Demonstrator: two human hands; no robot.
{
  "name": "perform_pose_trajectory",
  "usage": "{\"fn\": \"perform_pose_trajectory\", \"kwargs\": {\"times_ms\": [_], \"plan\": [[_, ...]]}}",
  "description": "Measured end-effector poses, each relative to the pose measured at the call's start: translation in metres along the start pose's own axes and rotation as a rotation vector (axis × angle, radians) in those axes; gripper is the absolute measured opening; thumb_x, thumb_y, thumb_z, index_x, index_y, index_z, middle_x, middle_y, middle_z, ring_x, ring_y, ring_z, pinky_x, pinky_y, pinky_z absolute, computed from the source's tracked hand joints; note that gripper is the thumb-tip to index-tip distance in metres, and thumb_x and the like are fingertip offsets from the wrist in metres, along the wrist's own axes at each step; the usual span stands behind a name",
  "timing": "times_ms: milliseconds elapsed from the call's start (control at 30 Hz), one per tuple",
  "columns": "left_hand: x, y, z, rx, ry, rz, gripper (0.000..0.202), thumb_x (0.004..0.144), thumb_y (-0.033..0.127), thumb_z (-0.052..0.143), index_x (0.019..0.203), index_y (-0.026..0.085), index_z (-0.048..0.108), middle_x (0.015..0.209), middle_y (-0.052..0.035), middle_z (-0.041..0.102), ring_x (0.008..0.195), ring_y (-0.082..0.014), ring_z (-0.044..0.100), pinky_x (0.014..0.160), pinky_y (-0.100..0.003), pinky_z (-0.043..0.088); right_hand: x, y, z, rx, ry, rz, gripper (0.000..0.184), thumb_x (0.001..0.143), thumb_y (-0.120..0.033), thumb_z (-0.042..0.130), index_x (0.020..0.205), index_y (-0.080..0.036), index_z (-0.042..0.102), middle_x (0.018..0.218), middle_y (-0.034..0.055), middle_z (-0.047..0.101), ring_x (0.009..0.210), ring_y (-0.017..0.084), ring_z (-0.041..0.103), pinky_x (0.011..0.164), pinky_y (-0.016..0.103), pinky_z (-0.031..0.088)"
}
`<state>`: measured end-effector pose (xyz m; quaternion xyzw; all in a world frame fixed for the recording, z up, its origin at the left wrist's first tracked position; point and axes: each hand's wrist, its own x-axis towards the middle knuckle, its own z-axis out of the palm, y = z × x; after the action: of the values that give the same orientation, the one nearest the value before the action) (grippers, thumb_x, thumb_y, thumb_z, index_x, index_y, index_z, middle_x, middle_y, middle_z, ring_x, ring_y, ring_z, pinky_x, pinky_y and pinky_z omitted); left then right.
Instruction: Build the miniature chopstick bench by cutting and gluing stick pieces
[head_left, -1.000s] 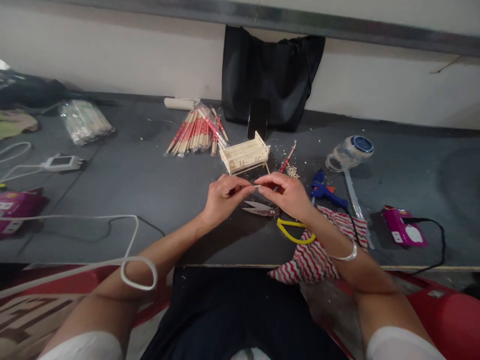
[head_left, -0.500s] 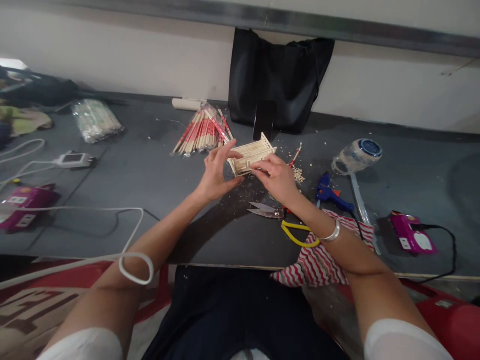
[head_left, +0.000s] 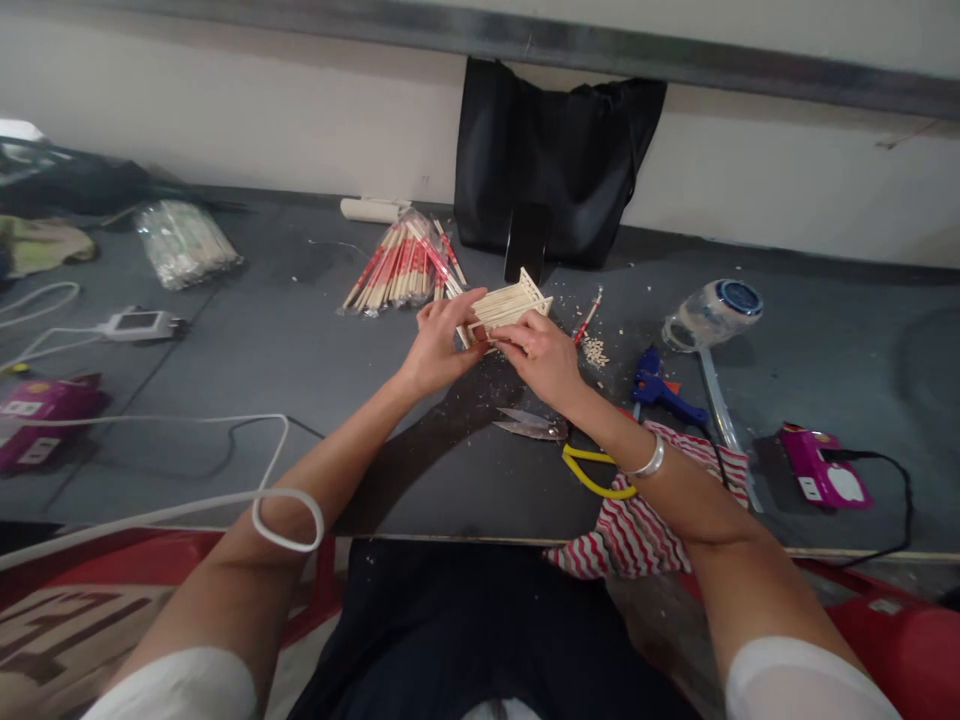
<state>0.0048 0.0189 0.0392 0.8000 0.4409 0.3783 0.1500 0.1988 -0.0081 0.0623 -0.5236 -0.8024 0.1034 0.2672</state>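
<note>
A small bed-like model (head_left: 511, 303) made of pale wooden sticks sits between my hands, with a raised end at its right. My left hand (head_left: 441, 345) is closed round the model's left end, fingers over the top and thumb at the front. Against the front edge, my right hand (head_left: 546, 358) is in a pinch, its fingertips close to the left fingertips. Whatever small piece it may hold is hidden. Scissors (head_left: 525, 425) with yellow handles lie under my right forearm. Just right of the model lies a pile of tiny cut stick bits (head_left: 595, 351).
Behind are red-wrapped chopsticks (head_left: 397, 265), a phone (head_left: 526, 243) and a black bag (head_left: 555, 160). At right lie a blue glue gun (head_left: 667, 388), a jar (head_left: 712, 315), a striped cloth (head_left: 637, 530) and a purple power box (head_left: 825, 468). A white cable (head_left: 289, 497) loops over my left forearm.
My right hand has shifted slightly left along the model's front edge, and its fingertips are now nearer my left hand's. My left fingers have closed in further over the model.
</note>
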Motion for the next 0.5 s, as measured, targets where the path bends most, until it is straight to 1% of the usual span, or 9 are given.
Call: {"fn": "perform_pose_trajectory", "kwargs": {"times_ms": [100,167,300,367,500], "plan": [[0.000,0.003,-0.002,0.045,0.003,0.012,0.058,0.081,0.017,0.066,0.138,0.022,0.054,0.100,-0.0044,0.075,0.108,-0.0269,0.066,0.107,-0.047,0.041,0.000,0.001,-0.005,0.051,0.007,0.013,0.024,0.097,-0.022,0.062,0.116,-0.026,0.076,0.106,0.0047,0.070,0.090,0.020,0.066,0.083,0.034,0.053],[0.001,0.004,-0.002,0.081,0.013,0.023,0.056,0.082,0.016,0.063,0.137,0.020,0.054,0.098,-0.0048,0.074,0.108,-0.0273,0.064,0.107,-0.048,0.040,-0.001,0.004,-0.010,0.085,0.031,0.022,0.023,0.096,-0.022,0.061,0.114,-0.024,0.076,0.107,0.0053,0.070,0.087,0.019,0.066,0.081,0.034,0.054],[0.000,0.004,0.002,0.142,0.024,0.035,0.055,0.083,0.014,0.061,0.137,0.022,0.054,0.095,-0.0043,0.073,0.110,-0.0293,0.060,0.108,-0.051,0.036,-0.003,0.013,-0.015,0.144,0.093,0.043,0.018,0.094,-0.022,0.062,0.105,-0.023,0.077,0.097,0.0038,0.070,0.078,0.017,0.065,0.074,0.032,0.054],[0.000,0.003,0.003,0.153,0.026,0.042,0.057,0.082,0.014,0.061,0.138,0.023,0.053,0.094,-0.0041,0.072,0.111,-0.0298,0.059,0.108,-0.051,0.036,-0.004,0.016,-0.016,0.156,0.097,0.049,0.016,0.093,-0.021,0.064,0.102,-0.024,0.076,0.093,0.0025,0.069,0.074,0.016,0.063,0.072,0.031,0.053],[-0.001,0.001,0.004,0.161,0.021,0.061,0.059,0.080,0.012,0.061,0.137,0.023,0.053,0.092,-0.0043,0.072,0.111,-0.0302,0.058,0.108,-0.051,0.035,-0.005,0.019,-0.014,0.170,0.079,0.055,0.015,0.092,-0.020,0.063,0.100,-0.023,0.076,0.093,0.0030,0.068,0.072,0.015,0.062,0.070,0.032,0.052]]}}
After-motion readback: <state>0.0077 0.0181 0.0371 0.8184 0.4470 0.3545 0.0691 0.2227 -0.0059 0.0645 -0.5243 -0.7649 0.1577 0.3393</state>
